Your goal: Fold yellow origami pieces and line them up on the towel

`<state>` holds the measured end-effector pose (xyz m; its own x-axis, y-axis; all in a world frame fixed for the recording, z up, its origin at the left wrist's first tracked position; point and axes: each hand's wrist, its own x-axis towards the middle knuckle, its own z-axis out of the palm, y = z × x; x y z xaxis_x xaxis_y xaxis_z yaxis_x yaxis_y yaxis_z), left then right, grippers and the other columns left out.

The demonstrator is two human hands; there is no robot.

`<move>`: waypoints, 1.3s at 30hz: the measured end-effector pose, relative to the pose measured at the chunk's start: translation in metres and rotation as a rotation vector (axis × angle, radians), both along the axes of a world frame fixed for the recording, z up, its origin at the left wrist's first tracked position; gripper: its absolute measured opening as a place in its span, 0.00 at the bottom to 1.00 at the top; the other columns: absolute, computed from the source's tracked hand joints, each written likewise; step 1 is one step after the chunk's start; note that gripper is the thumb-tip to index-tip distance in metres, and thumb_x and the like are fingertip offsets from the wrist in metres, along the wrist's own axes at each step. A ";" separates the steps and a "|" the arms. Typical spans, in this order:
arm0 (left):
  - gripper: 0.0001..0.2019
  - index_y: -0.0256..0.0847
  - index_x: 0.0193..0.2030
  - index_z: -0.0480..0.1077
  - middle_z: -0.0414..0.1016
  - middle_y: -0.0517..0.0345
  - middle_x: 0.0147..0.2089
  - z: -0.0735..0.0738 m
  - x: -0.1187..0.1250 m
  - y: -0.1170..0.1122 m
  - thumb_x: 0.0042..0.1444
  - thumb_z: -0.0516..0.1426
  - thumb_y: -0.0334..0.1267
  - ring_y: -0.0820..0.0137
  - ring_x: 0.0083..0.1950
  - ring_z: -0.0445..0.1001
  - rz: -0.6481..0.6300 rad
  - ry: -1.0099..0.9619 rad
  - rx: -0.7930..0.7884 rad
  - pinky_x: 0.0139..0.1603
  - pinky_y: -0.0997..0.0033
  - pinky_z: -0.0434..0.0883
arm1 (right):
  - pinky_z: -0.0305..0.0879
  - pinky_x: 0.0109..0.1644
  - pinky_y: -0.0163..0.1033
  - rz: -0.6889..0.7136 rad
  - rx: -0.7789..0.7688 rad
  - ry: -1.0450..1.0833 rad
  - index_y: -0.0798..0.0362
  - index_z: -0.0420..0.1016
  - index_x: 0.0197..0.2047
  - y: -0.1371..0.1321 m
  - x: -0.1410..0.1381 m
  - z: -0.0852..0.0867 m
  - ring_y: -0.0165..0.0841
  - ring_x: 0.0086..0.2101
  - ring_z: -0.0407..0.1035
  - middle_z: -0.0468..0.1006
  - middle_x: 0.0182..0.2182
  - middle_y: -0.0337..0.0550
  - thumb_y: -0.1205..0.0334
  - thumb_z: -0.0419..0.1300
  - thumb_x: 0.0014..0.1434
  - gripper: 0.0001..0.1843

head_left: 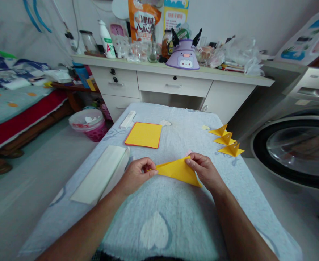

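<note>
A yellow sheet of paper (177, 172), folded into a triangle, is held between my two hands just over the cloth-covered table (159, 203). My left hand (138, 173) pinches its narrow left corner. With thumb and fingers, my right hand (205, 168) grips the upper right part, and another corner points down beneath it. Beyond my left hand lies a stack of square paper (144, 135), yellow on top with a red-orange edge. Several folded yellow paper pieces (230, 148) with raised points stand in a row at the table's right side.
Left of my hands lies a long pale packet (101, 174), with a small white box (128, 119) farther back. A white cabinet (172, 85) with a crowded top stands behind the table. A washing machine (297, 145) is at the right, a pink bin (91, 125) at the left.
</note>
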<state>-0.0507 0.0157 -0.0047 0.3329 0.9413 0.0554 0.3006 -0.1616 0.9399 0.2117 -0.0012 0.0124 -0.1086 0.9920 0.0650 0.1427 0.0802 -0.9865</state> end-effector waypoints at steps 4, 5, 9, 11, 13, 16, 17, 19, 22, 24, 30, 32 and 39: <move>0.09 0.38 0.30 0.69 0.68 0.62 0.27 -0.002 -0.001 0.000 0.50 0.60 0.41 0.73 0.31 0.66 -0.003 -0.009 -0.006 0.32 0.74 0.62 | 0.55 0.36 0.36 0.002 -0.012 0.032 0.51 0.72 0.29 0.000 0.001 -0.001 0.30 0.31 0.59 0.68 0.30 0.37 0.48 0.63 0.56 0.15; 0.09 0.38 0.30 0.69 0.68 0.62 0.27 -0.002 -0.001 -0.001 0.50 0.60 0.41 0.73 0.30 0.66 -0.002 -0.010 -0.007 0.32 0.74 0.62 | 0.55 0.36 0.36 0.004 -0.015 0.039 0.51 0.72 0.29 0.000 0.001 -0.001 0.30 0.31 0.59 0.68 0.30 0.37 0.49 0.63 0.56 0.15; 0.09 0.38 0.30 0.69 0.68 0.62 0.27 -0.001 -0.001 -0.001 0.50 0.60 0.41 0.73 0.30 0.66 0.000 -0.006 -0.005 0.32 0.74 0.62 | 0.54 0.35 0.35 -0.005 -0.041 0.055 0.51 0.71 0.29 0.000 0.001 -0.004 0.29 0.30 0.58 0.67 0.28 0.36 0.49 0.64 0.56 0.15; 0.09 0.38 0.30 0.69 0.68 0.62 0.27 0.000 -0.001 -0.001 0.50 0.60 0.41 0.73 0.30 0.66 -0.006 -0.007 -0.004 0.32 0.74 0.62 | 0.53 0.35 0.35 -0.012 -0.038 0.054 0.51 0.71 0.28 0.000 0.000 -0.004 0.29 0.29 0.58 0.66 0.28 0.36 0.49 0.64 0.56 0.15; 0.08 0.38 0.30 0.69 0.68 0.62 0.27 0.000 -0.001 -0.001 0.50 0.60 0.41 0.72 0.30 0.66 -0.013 -0.008 -0.004 0.32 0.74 0.62 | 0.53 0.35 0.36 -0.017 -0.028 0.048 0.51 0.71 0.28 -0.001 0.000 -0.003 0.29 0.29 0.58 0.66 0.28 0.36 0.49 0.64 0.56 0.15; 0.08 0.38 0.30 0.69 0.68 0.62 0.27 0.000 -0.001 -0.001 0.50 0.60 0.41 0.72 0.31 0.66 -0.010 -0.011 -0.007 0.32 0.74 0.62 | 0.53 0.35 0.36 -0.014 -0.023 0.049 0.51 0.71 0.28 -0.001 -0.002 -0.002 0.29 0.30 0.57 0.67 0.28 0.36 0.49 0.63 0.57 0.15; 0.09 0.38 0.30 0.69 0.68 0.62 0.27 0.000 -0.001 -0.001 0.50 0.60 0.41 0.72 0.31 0.66 -0.008 -0.010 -0.008 0.32 0.74 0.62 | 0.53 0.35 0.36 -0.012 -0.023 0.052 0.51 0.71 0.28 -0.001 -0.002 -0.001 0.29 0.30 0.57 0.67 0.28 0.36 0.49 0.63 0.56 0.15; 0.09 0.38 0.30 0.69 0.68 0.62 0.27 0.000 -0.001 -0.001 0.50 0.60 0.41 0.72 0.31 0.66 -0.008 -0.008 -0.008 0.32 0.74 0.63 | 0.53 0.36 0.36 -0.014 -0.014 0.050 0.51 0.70 0.28 -0.002 -0.002 -0.001 0.29 0.30 0.58 0.67 0.29 0.37 0.49 0.63 0.57 0.15; 0.09 0.38 0.30 0.69 0.67 0.63 0.27 0.000 -0.001 -0.001 0.50 0.60 0.42 0.73 0.30 0.65 -0.008 -0.001 -0.008 0.32 0.74 0.62 | 0.54 0.39 0.37 -0.017 0.005 0.031 0.51 0.71 0.28 -0.001 -0.001 -0.001 0.30 0.31 0.58 0.67 0.28 0.37 0.49 0.62 0.58 0.15; 0.09 0.38 0.30 0.69 0.67 0.63 0.26 0.000 -0.001 -0.001 0.50 0.60 0.42 0.73 0.30 0.65 -0.007 -0.002 -0.010 0.32 0.74 0.62 | 0.54 0.40 0.37 -0.013 0.014 0.016 0.51 0.71 0.28 -0.001 0.000 -0.001 0.30 0.31 0.58 0.67 0.28 0.37 0.49 0.62 0.58 0.15; 0.09 0.38 0.30 0.69 0.68 0.62 0.27 0.001 0.001 -0.002 0.50 0.60 0.42 0.72 0.30 0.66 -0.005 -0.012 -0.019 0.32 0.74 0.62 | 0.54 0.36 0.36 -0.032 0.002 -0.008 0.51 0.70 0.27 -0.002 -0.001 0.000 0.30 0.29 0.58 0.66 0.26 0.37 0.46 0.62 0.57 0.18; 0.08 0.39 0.30 0.69 0.68 0.62 0.27 0.001 0.001 -0.003 0.50 0.60 0.41 0.72 0.31 0.66 -0.009 0.000 -0.011 0.32 0.74 0.62 | 0.54 0.34 0.36 -0.046 -0.009 -0.014 0.51 0.70 0.26 -0.002 -0.001 0.001 0.30 0.29 0.58 0.66 0.26 0.37 0.45 0.62 0.57 0.19; 0.06 0.38 0.31 0.70 0.70 0.63 0.29 0.000 0.002 -0.001 0.48 0.62 0.38 0.73 0.32 0.66 -0.022 0.024 0.007 0.33 0.75 0.62 | 0.50 0.26 0.34 -0.097 -0.106 0.034 0.51 0.66 0.26 -0.003 0.000 0.000 0.28 0.24 0.55 0.64 0.23 0.35 0.43 0.63 0.54 0.20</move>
<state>-0.0486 0.0150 -0.0051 0.3548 0.9334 0.0534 0.3193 -0.1747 0.9314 0.2114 -0.0038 0.0122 -0.0117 0.9992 -0.0382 0.1114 -0.0367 -0.9931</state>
